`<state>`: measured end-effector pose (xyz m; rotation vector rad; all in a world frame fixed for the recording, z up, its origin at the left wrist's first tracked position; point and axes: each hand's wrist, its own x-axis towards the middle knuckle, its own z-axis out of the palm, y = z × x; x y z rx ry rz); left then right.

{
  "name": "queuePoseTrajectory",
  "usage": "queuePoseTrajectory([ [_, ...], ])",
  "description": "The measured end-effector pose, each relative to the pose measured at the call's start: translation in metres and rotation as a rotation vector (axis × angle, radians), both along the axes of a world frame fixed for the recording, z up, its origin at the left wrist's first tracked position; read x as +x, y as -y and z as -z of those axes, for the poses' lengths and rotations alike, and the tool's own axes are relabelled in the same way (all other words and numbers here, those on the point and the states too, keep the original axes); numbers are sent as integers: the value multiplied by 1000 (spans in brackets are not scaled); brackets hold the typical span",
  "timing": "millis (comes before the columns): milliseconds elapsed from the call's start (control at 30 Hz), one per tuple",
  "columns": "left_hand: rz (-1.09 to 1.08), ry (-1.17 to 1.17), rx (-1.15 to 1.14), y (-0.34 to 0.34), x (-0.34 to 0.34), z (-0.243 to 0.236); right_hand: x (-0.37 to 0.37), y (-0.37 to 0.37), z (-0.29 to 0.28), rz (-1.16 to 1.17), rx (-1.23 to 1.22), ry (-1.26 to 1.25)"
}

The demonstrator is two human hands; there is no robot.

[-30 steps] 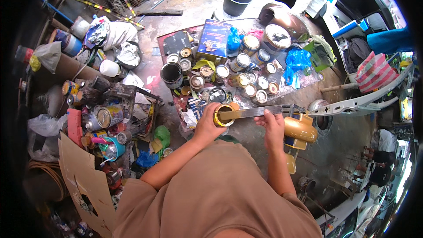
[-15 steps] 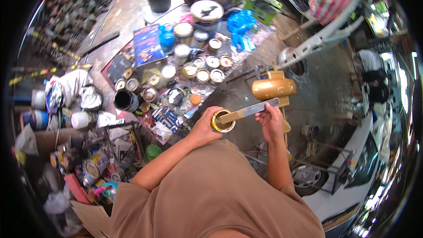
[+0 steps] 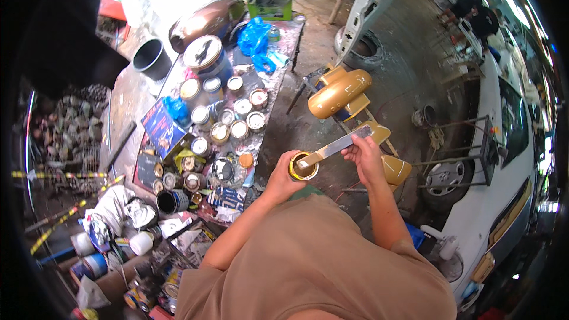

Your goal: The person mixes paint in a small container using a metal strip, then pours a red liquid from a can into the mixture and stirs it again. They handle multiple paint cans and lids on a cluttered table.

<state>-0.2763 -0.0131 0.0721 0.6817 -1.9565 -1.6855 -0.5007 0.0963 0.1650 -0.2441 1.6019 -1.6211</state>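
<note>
My left hand [image 3: 281,179] is wrapped round a small open paint can [image 3: 316,173] with gold-brown paint in it. In my right hand [image 3: 366,157] is a flat paint stirrer [image 3: 339,144], its upper part bare grey and its lower part coated in gold paint. The stirrer slants down to the left, its coated tip at the can's mouth. My right fingers pinch its upper end. Beyond the right hand, gold-painted body parts, one of them rounded [image 3: 342,93], rest on a stand. Whether the tip touches the paint, I cannot tell.
To the left, a paint-stained table [image 3: 269,92] bears several paint tins [image 3: 239,129], a large bucket [image 3: 204,59] and blue plastic bags [image 3: 255,38]. A white car [image 3: 486,160] stands on the right. Two people [image 3: 471,15] are at the far right. Clutter lies at lower left.
My view has turned to the right, so the table has shifted left in the picture. Both hands keep their holds on the can and the stirrer, with the stirrer slightly more steeply slanted.
</note>
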Motion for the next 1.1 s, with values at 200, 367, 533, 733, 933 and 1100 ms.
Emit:
queuePoseTrajectory([
  [200, 44, 86, -17, 18, -64, 39, -62, 8, 35, -7, 71, -47],
  [367, 33, 106, -33, 48, -118, 92, -124, 31, 94, -37, 116, 1],
  [533, 5, 131, 56, 62, -150, 159, -172, 49, 167, -72, 150, 110],
  [733, -19, 103, 15, 65, -161, 211, -197, 67, 210, -81, 207, 195],
  [933, -61, 136, 58, 64, -164, 232, -203, 72, 224, -77, 284, 203],
  [1100, -106, 126, 58, 63, -171, 242, -196, 66, 228, -75, 296, 158],
])
